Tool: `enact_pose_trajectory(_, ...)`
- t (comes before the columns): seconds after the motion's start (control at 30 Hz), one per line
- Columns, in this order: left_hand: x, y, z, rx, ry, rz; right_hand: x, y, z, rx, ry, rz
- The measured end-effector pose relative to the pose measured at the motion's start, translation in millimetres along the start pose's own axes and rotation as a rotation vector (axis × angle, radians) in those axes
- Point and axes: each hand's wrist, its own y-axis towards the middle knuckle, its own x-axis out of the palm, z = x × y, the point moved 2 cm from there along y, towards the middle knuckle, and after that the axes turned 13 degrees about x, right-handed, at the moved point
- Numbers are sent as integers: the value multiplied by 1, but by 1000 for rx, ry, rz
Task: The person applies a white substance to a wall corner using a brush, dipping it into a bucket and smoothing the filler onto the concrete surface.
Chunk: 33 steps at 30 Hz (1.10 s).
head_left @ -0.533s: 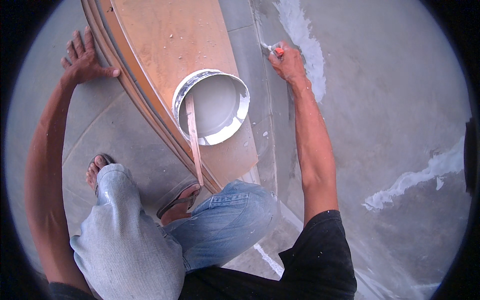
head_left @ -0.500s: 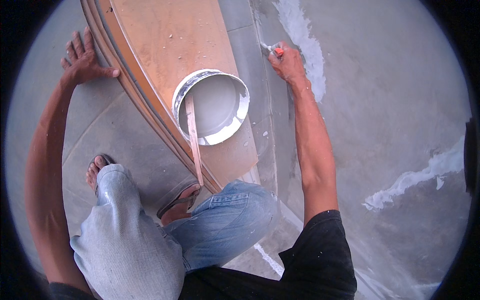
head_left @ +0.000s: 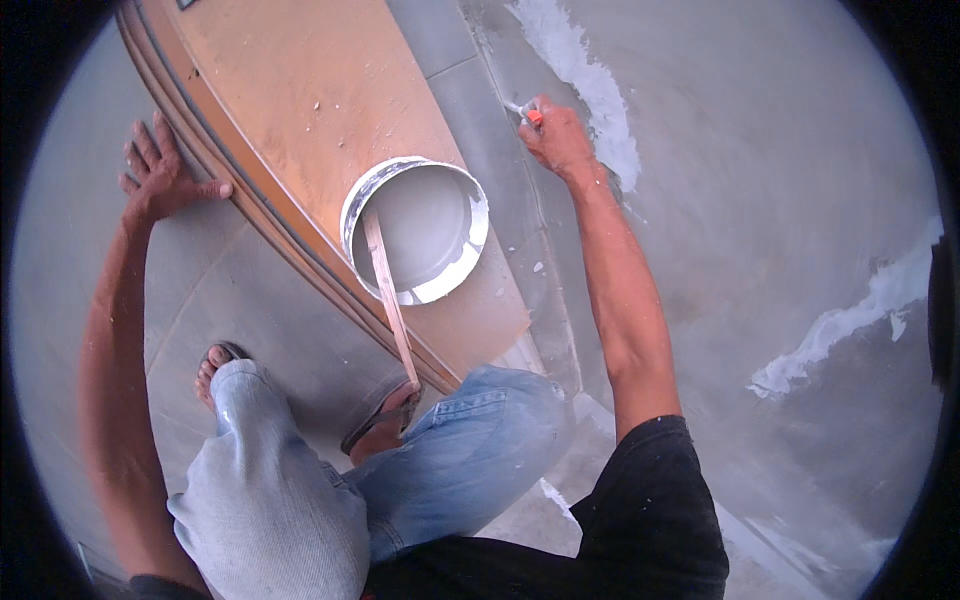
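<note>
My right hand [head_left: 557, 138] is closed around a small orange-handled tool [head_left: 535, 117]. Its whitish tip meets the seam between the grey floor strip and the grey wall; the fist hides most of it, so its exact kind is unclear. Fingers spread, my left hand [head_left: 160, 178] presses on the grey tiled floor, its thumb against the edge of brown boards [head_left: 262, 195]. Between my arms a white-rimmed bucket [head_left: 462, 278] stands on the boards, with greyish-white material inside. A flat wooden stick [head_left: 388, 290] leans out over its near rim.
White filler streaks [head_left: 590, 90] mark the wall at upper right, and another patch [head_left: 830, 335] lies farther right. My sandalled feet [head_left: 385, 420] and bent knees in jeans [head_left: 480, 430] are just below the bucket. Crumbs lie on the boards.
The view has shifted slightly, so bucket and boards appear a little lower. My right hand with the orange-handled tool has moved slightly nearer along the seam. My left hand stays planted.
</note>
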Motion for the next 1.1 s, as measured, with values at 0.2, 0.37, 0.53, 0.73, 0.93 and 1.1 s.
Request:
enact_pose_trajectory(0.2, -4, 2, 6, 2, -62, -49, -1, -12, 12, 60, -30, -24)
enact_pose_trajectory(0.37, -23, -3, 16, -18, -80, -79, -4, -36, 21, 118, -21, -13)
enact_pose_trajectory(0.53, -19, -4, 12, 10, -139, -77, -4, -77, 32, 65, 84, 117)
enact_pose_trajectory(0.73, -21, -3, 8, -35, -59, -140, 47, -34, -13, -95, 336, 494)
enact_pose_trajectory(0.93, -21, 0, 12, -36, -22, -161, 70, -92, 48, 88, 281, 537)
enact_pose_trajectory(1.1, -19, 1, 14, -69, 28, -182, 108, -209, 117, 369, 318, 521)
